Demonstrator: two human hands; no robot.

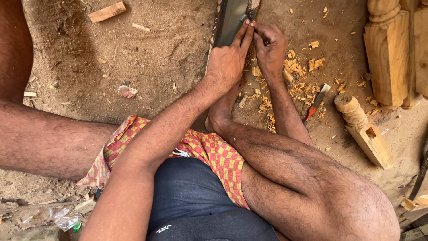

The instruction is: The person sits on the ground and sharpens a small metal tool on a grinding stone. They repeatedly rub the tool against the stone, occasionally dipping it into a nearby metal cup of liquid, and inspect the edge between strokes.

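Both hands meet at the near end of a dark flat metal blade (229, 20) lying on the dirt floor (147, 62): the left hand (229, 60) lays straight fingers along its edge, the right hand (269, 47) pinches beside them. Wood chips (296, 67) crowd the right, towards a red-handled chisel (317, 101) and turned wooden legs (363, 129). Open ground lies left.

Chisel (317, 101) between wood chips (299, 67), turned leg (363, 130).

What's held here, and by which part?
Both hands, left and right, meet at the near end of a dark flat slab. What the fingers pinch there cannot be told.
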